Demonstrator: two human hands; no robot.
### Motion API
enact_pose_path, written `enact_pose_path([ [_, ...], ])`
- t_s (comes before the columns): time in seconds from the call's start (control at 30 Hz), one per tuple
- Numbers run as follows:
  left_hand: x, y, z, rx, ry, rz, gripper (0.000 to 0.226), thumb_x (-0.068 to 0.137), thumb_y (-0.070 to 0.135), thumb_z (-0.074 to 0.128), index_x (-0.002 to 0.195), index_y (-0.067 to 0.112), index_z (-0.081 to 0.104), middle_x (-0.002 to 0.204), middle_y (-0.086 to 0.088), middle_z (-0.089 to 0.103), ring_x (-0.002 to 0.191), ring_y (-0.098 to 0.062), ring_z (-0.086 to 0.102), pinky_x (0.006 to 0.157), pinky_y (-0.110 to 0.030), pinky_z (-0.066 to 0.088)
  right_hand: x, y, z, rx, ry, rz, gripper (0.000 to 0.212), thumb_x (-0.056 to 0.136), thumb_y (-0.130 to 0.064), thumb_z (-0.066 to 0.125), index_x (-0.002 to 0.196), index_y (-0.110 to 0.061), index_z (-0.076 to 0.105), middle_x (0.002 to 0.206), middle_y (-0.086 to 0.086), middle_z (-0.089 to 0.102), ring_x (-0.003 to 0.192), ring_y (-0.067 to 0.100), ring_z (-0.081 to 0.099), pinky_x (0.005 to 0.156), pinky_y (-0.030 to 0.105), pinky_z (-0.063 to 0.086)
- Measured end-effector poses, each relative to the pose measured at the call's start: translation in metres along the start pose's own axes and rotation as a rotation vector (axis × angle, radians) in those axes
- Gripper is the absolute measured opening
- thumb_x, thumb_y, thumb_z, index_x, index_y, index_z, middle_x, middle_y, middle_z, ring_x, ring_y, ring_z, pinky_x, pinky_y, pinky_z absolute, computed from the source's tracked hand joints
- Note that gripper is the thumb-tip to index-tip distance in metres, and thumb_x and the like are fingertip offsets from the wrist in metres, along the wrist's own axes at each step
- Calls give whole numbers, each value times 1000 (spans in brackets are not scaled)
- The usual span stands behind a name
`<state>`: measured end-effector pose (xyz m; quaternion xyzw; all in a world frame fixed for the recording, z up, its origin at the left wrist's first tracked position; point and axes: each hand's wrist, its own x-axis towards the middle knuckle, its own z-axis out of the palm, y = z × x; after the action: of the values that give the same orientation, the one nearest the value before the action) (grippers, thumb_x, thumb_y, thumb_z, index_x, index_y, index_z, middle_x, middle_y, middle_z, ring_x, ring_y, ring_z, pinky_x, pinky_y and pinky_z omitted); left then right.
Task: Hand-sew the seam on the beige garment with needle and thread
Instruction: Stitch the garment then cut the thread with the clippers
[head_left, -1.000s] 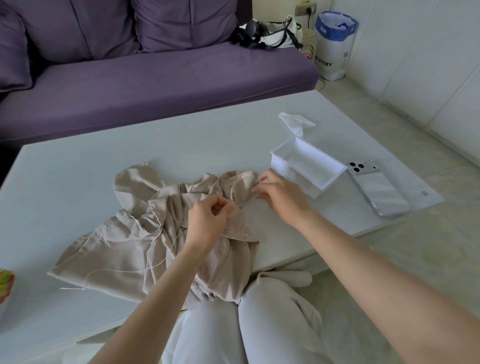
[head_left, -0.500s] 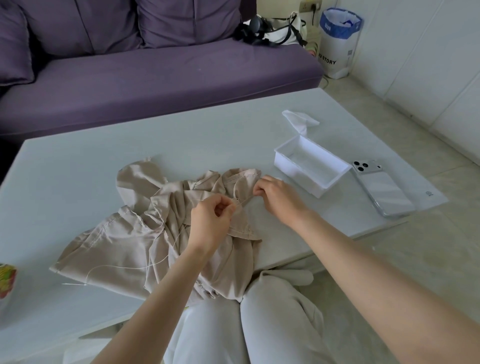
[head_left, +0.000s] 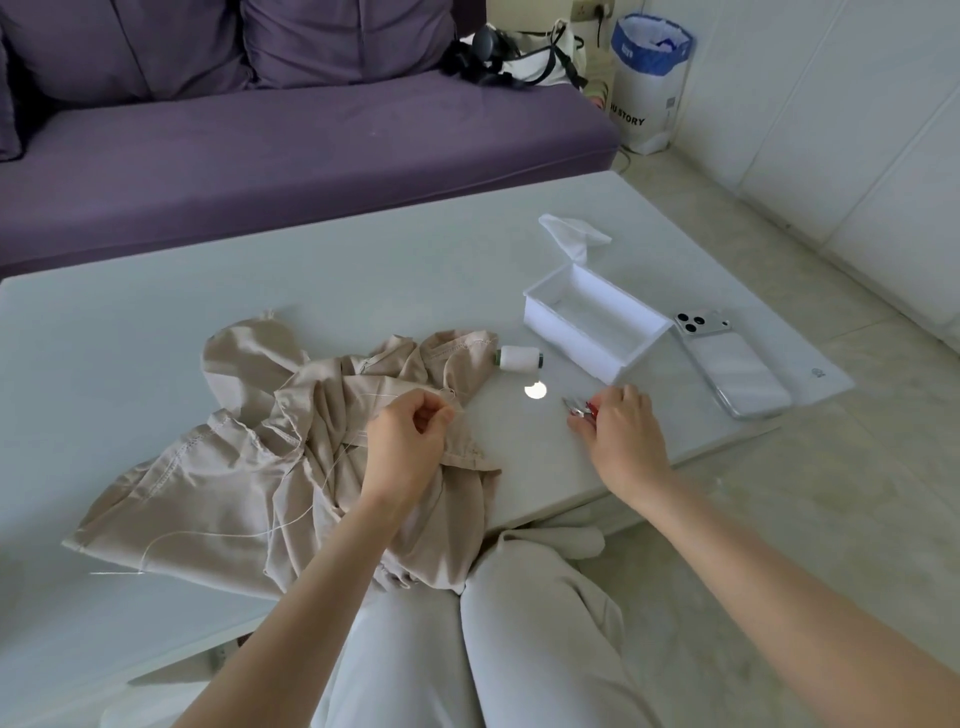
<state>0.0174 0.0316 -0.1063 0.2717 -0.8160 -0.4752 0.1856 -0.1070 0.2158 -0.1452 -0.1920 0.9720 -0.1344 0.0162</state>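
1. While the beige garment (head_left: 249, 467) is lying crumpled on the near left part of the white table (head_left: 156, 322), the left hand (head_left: 408, 447) is resting on it with curled fingers, pinching the white thread (head_left: 218, 535) close to a seam; the needle is too small to make out.
2. The thread is trailing from that hand across the cloth toward the near left.
3. The right hand (head_left: 626, 436) is sitting on the table, apart from the garment on its right, gripping small scissors (head_left: 576, 408) with a red part, tips pointing left.
4. A white spool (head_left: 519, 359) is lying on its side just beside the garment's far right edge.
5. Farther right, an open white box (head_left: 592, 327) is standing with a phone (head_left: 732, 369) just beside it and a tissue (head_left: 571, 236) beyond.
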Motion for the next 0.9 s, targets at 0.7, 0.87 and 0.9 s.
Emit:
enact_pose_path([
  [0.7,-5,-3,-6,-117,33,-35,12,93,9,57,83,14,60,69,2,61,56,5,56,58,-6,43,-5,-73,-20,1150,-718,368,38,102,-34,36,103,-6,61,77,-1,61,58,6,48,47,14,40],
  [0.87,-6,-6,-4,-127,31,-37,21,93,8,57,76,22,57,67,0,60,59,-7,55,58,-9,43,-1,-83,-18,1165,-708,353,35,102,-33,37,99,-8,61,77,-2,61,59,6,48,47,14,39],
  [0.9,-6,-6,-4,-125,28,-36,21,93,8,57,76,22,57,67,0,60,60,-9,55,58,-9,43,0,-84,-18,1169,-704,353,34,102,-33,37,99,-8,61,77,-2,61,59,6,48,46,14,39],
])
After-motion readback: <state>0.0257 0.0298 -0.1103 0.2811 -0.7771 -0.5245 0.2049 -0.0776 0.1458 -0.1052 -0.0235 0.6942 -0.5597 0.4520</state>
